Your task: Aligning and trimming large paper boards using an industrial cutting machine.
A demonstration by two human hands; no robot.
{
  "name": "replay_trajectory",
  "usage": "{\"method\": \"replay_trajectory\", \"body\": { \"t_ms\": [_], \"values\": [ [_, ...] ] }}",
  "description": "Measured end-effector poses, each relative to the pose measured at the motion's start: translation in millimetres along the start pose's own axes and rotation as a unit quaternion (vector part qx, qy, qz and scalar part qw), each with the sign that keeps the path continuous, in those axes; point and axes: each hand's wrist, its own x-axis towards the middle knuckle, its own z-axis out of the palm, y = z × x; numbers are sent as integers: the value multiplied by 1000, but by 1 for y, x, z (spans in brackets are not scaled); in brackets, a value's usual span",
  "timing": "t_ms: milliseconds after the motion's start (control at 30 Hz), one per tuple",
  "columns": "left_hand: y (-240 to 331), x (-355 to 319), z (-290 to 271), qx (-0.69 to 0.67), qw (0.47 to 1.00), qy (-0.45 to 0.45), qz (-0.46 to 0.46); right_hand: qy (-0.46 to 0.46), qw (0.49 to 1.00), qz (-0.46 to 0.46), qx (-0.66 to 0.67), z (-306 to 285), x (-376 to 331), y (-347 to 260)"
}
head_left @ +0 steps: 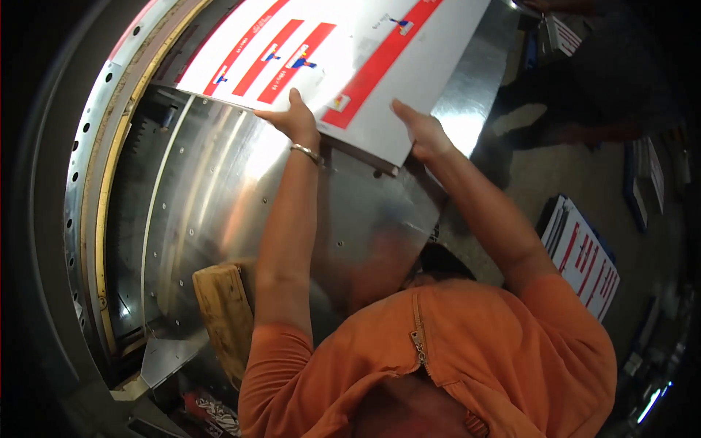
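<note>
A thick stack of large white printed sheets (365, 77) with red bands and small blue pictures rests on a shiny metal table (241, 182) at the top of the view. At its near edge, my left hand (296, 120) grips with the thumb on the top sheet and the fingers mostly hidden beneath. A metal bracelet circles that wrist. My right hand (425, 131) holds the near right corner, its thumb also lying on top and its fingers out of sight. Whether the stack is lifted off the metal, I cannot tell.
A long machine rail with holes (73, 175) and a yellow strip runs along the left. A wooden block (221, 306) stands by my left elbow. More printed sheets (584, 266) are piled low on the right. Another person's dark-clothed leg (540, 95) is at upper right.
</note>
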Motion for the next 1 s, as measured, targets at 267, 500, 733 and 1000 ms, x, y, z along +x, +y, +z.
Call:
{"method": "replay_trajectory", "body": {
  "t_ms": [267, 500, 733, 1000],
  "values": [
    [10, -48, -64, 22, 996, -87, 0, -115, 989, 62, -72, -52, -39, -23],
    [3, -98, -43, -160, 969, -186, -4, -124, 959, 40, -252, -64, -43, -43],
    [-7, -107, -26, -58, 990, -117, 58, -141, 944, 35, -297, -62, -37, -42],
    [-18, -105, -32, 65, 990, -87, 92, -173, 932, 10, -319, -63, -28, -37]
  ]
}}
